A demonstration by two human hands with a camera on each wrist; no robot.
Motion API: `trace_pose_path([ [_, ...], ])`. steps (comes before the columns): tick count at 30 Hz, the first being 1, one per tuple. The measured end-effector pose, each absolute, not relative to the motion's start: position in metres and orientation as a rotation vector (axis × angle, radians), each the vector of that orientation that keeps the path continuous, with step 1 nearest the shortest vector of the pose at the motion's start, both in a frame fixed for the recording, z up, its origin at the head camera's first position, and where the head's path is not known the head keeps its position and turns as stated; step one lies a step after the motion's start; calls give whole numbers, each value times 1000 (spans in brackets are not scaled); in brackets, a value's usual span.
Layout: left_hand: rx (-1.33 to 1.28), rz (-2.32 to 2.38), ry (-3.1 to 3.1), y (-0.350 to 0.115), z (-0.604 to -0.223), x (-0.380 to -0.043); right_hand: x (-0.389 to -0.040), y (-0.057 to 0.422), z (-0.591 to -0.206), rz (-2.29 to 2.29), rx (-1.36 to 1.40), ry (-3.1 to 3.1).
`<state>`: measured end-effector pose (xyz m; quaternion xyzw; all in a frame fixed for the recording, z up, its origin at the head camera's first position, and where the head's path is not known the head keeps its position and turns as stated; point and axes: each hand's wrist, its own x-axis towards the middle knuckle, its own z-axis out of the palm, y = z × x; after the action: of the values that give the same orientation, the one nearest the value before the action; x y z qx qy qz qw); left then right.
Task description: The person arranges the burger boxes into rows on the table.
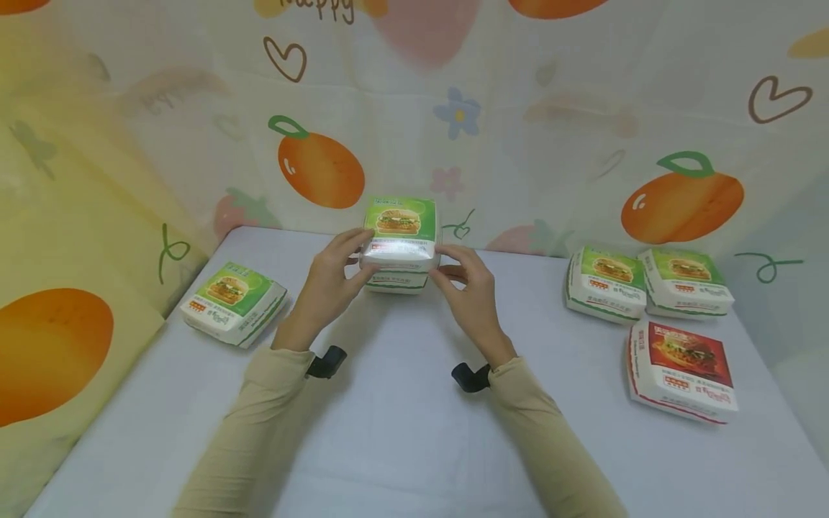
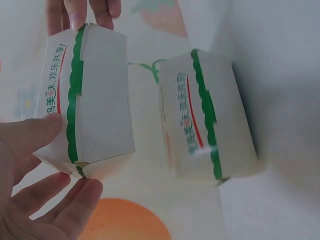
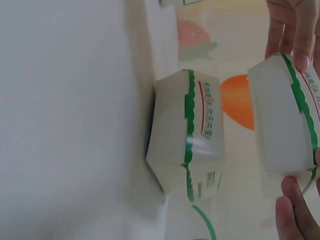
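Note:
My left hand (image 1: pixel 332 279) and right hand (image 1: pixel 469 289) hold a green-and-white burger box (image 1: pixel 399 234) between them, one at each side. Fingers and thumb of each hand pinch its ends; in the left wrist view the left thumb (image 2: pixel 42 131) lies on its printed front. Directly below it a second green burger box (image 1: pixel 396 282) stands on the table near the back edge, mostly hidden from the head view. Both wrist views show a gap between the held box (image 3: pixel 282 120) and the lower box (image 3: pixel 187 132). Both boxes are closed.
Another green burger box (image 1: pixel 234 303) sits at the left of the white-covered table (image 1: pixel 408 439). On the right are two green boxes side by side, one at the left (image 1: pixel 606 284) and one at the right (image 1: pixel 688 282), with a red box (image 1: pixel 681 372) before them. A fruit-print curtain (image 1: pixel 492 86) hangs behind.

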<state>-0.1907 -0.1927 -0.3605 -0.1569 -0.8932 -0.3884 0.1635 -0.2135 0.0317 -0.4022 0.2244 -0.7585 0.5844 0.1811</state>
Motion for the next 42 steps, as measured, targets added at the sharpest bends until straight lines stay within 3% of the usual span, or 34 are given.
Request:
trace_pose_path([
  [28, -549, -1330, -2435, -109, -397, -210, -207, 116, -401, 1630, 404, -2384],
  [42, -527, -1335, -2470, -76, -416, -215, -221, 140, -416, 1887, 318, -2470],
])
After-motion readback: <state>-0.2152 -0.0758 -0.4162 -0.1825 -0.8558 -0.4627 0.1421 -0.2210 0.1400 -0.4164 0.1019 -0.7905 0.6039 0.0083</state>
